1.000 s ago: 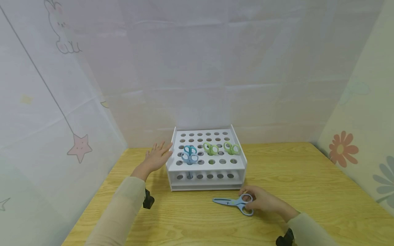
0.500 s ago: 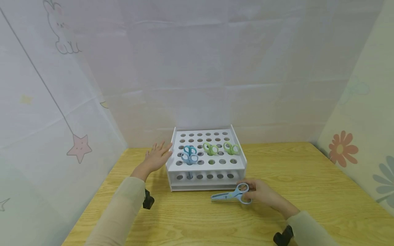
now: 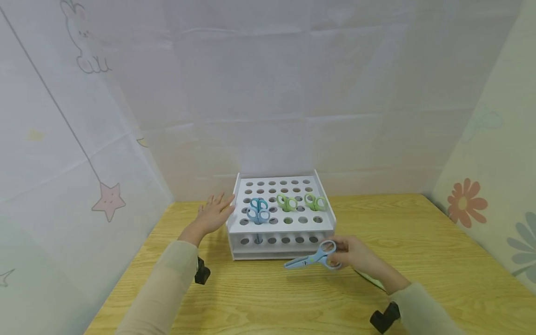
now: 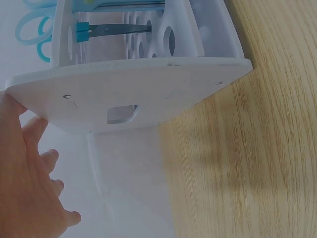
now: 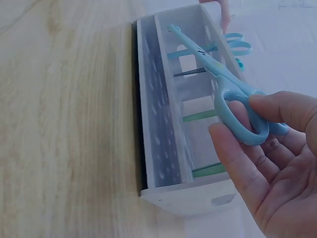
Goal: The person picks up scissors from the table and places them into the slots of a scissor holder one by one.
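Note:
My right hand [image 3: 356, 256] pinches a pair of light blue scissors [image 5: 223, 77] by the finger loops, thumb on one side and fingers on the other. The blades point left, in front of a white rack with round holes [image 3: 276, 229]. My left hand [image 3: 213, 214] lies with fingers spread, fingertips at the top edge of the rack's left side panel [image 4: 89, 96]. Standing in the rack are light blue scissors [image 3: 258, 215], teal scissors [image 3: 259, 202] and two green-handled pairs, one green pair [image 3: 287, 203] in the middle and another green pair [image 3: 315, 203] at the right.
The rack stands on a wood-grain table [image 3: 251, 298]. A narrow light green item [image 3: 370, 280] lies partly hidden beneath my right wrist. A pale cloth backdrop [image 3: 276, 93] rises behind, with patterned sheets at both sides.
My right hand has lifted the light blue scissors off the table and moved them up toward the rack's front. The green item now shows beside the wrist. My left hand has stayed put.

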A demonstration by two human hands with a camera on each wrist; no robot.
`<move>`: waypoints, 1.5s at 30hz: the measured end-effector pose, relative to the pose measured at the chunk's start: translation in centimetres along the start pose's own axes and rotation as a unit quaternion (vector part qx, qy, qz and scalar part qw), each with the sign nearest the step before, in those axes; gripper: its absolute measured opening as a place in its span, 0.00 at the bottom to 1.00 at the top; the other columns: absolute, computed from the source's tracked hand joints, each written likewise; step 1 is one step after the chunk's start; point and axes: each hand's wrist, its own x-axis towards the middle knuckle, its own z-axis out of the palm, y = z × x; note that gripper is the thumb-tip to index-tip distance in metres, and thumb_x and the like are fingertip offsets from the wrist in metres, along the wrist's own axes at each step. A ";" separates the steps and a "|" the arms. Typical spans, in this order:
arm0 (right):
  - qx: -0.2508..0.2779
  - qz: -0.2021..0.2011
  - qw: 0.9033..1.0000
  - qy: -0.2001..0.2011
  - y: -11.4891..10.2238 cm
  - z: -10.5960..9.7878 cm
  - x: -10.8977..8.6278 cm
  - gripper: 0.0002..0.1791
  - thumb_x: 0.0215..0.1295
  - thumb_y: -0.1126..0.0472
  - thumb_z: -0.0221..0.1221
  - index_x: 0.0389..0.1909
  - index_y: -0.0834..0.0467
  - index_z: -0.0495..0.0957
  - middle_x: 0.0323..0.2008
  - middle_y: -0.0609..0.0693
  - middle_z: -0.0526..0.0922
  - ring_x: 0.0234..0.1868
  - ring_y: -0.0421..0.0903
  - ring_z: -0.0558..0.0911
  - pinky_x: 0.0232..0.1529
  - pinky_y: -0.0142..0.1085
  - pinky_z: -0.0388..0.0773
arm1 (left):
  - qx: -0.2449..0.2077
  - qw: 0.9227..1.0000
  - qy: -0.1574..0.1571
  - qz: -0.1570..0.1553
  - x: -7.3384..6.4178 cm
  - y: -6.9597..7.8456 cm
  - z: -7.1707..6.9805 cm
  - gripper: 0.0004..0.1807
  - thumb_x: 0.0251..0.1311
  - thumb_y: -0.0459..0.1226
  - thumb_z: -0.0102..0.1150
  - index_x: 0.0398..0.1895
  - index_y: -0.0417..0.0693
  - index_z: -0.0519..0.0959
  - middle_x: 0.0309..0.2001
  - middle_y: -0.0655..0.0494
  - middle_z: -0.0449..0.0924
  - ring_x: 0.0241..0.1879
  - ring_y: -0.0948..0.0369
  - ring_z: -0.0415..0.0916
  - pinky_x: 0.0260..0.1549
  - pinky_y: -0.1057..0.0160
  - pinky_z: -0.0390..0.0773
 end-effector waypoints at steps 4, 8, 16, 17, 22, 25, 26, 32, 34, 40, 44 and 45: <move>-0.003 -0.010 1.000 0.004 -1.0 -0.1 0.1 0.26 0.62 0.66 0.57 0.58 0.74 0.64 0.40 0.61 0.80 0.35 0.53 0.81 0.34 0.50 0.79 | 0.001 1.000 0.001 -0.001 0.0 0.1 0.0 0.29 0.70 0.54 0.30 0.72 0.58 0.51 0.72 0.47 0.35 0.68 0.43 0.24 0.57 0.35 0.29; -0.016 -0.029 0.999 0.016 -2.1 -0.4 0.3 0.24 0.62 0.66 0.57 0.57 0.73 0.65 0.41 0.60 0.79 0.36 0.52 0.81 0.32 0.45 0.80 | 0.000 1.000 0.003 0.000 0.0 0.1 0.0 0.29 0.70 0.53 0.30 0.72 0.58 0.51 0.72 0.46 0.35 0.68 0.43 0.24 0.57 0.35 0.28; -0.050 -0.031 0.997 0.055 -4.0 -1.3 0.8 0.25 0.62 0.63 0.58 0.57 0.70 0.67 0.38 0.58 0.80 0.35 0.51 0.81 0.33 0.41 0.80 | 0.003 1.000 0.003 0.004 0.2 0.0 0.1 0.30 0.70 0.54 0.29 0.72 0.57 0.51 0.72 0.47 0.35 0.68 0.43 0.24 0.57 0.35 0.28; -0.051 -0.029 0.997 0.059 -4.2 -1.4 0.9 0.25 0.61 0.63 0.58 0.57 0.70 0.67 0.38 0.58 0.81 0.35 0.50 0.81 0.33 0.41 0.80 | 0.002 1.000 0.003 0.004 0.3 0.0 0.1 0.30 0.70 0.54 0.29 0.72 0.57 0.51 0.72 0.47 0.34 0.68 0.43 0.24 0.57 0.35 0.28; -0.046 -0.031 0.996 0.069 -5.4 -2.1 1.4 0.26 0.61 0.65 0.58 0.58 0.72 0.65 0.39 0.59 0.80 0.36 0.49 0.81 0.34 0.41 0.79 | 0.002 1.000 0.003 0.003 0.3 0.1 0.0 0.30 0.70 0.54 0.30 0.72 0.57 0.51 0.72 0.47 0.35 0.68 0.43 0.24 0.57 0.34 0.28; -0.049 -0.033 0.995 0.077 -6.1 -2.4 1.7 0.27 0.61 0.65 0.58 0.58 0.73 0.64 0.40 0.60 0.80 0.36 0.49 0.81 0.34 0.39 0.79 | 0.003 1.000 0.002 0.002 0.2 0.1 0.0 0.29 0.70 0.53 0.30 0.72 0.57 0.51 0.72 0.47 0.35 0.68 0.43 0.24 0.57 0.34 0.28; -0.053 -0.034 0.995 0.081 -6.3 -2.5 1.8 0.26 0.61 0.65 0.58 0.58 0.73 0.65 0.40 0.60 0.80 0.36 0.49 0.81 0.34 0.39 0.79 | 0.003 1.000 0.002 0.002 0.1 0.2 0.0 0.29 0.70 0.53 0.30 0.72 0.57 0.51 0.72 0.46 0.35 0.68 0.43 0.24 0.57 0.35 0.28; -0.062 -0.039 0.993 0.092 -7.1 -3.2 2.4 0.26 0.62 0.66 0.56 0.59 0.73 0.64 0.40 0.60 0.80 0.36 0.47 0.81 0.35 0.39 0.79 | 0.007 1.000 0.003 -0.001 0.1 0.2 0.0 0.29 0.70 0.53 0.30 0.72 0.58 0.51 0.72 0.46 0.35 0.68 0.42 0.25 0.57 0.35 0.28; -0.066 -0.040 0.993 0.094 -7.3 -3.4 2.6 0.26 0.62 0.66 0.56 0.59 0.73 0.64 0.40 0.60 0.80 0.36 0.46 0.80 0.35 0.40 0.79 | 0.008 1.000 0.003 -0.002 0.1 0.2 0.0 0.29 0.70 0.53 0.29 0.72 0.58 0.51 0.72 0.46 0.35 0.68 0.42 0.25 0.57 0.35 0.29; -0.086 -0.041 0.990 0.099 -7.7 -3.7 3.3 0.25 0.63 0.65 0.56 0.59 0.72 0.65 0.39 0.60 0.80 0.36 0.47 0.80 0.35 0.41 0.79 | 0.005 1.000 0.000 -0.004 0.0 0.3 -0.1 0.29 0.70 0.53 0.29 0.72 0.58 0.51 0.72 0.46 0.35 0.68 0.43 0.24 0.57 0.35 0.29; -0.095 -0.043 0.989 0.103 -7.9 -3.9 3.7 0.26 0.63 0.66 0.56 0.59 0.71 0.64 0.38 0.59 0.80 0.36 0.48 0.80 0.34 0.39 0.79 | 0.002 1.000 0.001 -0.002 -0.1 0.2 -0.1 0.29 0.70 0.53 0.30 0.72 0.57 0.51 0.72 0.46 0.35 0.68 0.42 0.24 0.57 0.35 0.29; -0.097 -0.043 0.989 0.103 -7.9 -3.9 3.9 0.25 0.63 0.66 0.56 0.59 0.71 0.65 0.38 0.59 0.80 0.36 0.48 0.80 0.34 0.39 0.79 | 0.001 1.000 0.002 -0.001 -0.1 0.2 -0.1 0.29 0.70 0.53 0.30 0.72 0.57 0.51 0.72 0.46 0.35 0.68 0.42 0.25 0.57 0.34 0.29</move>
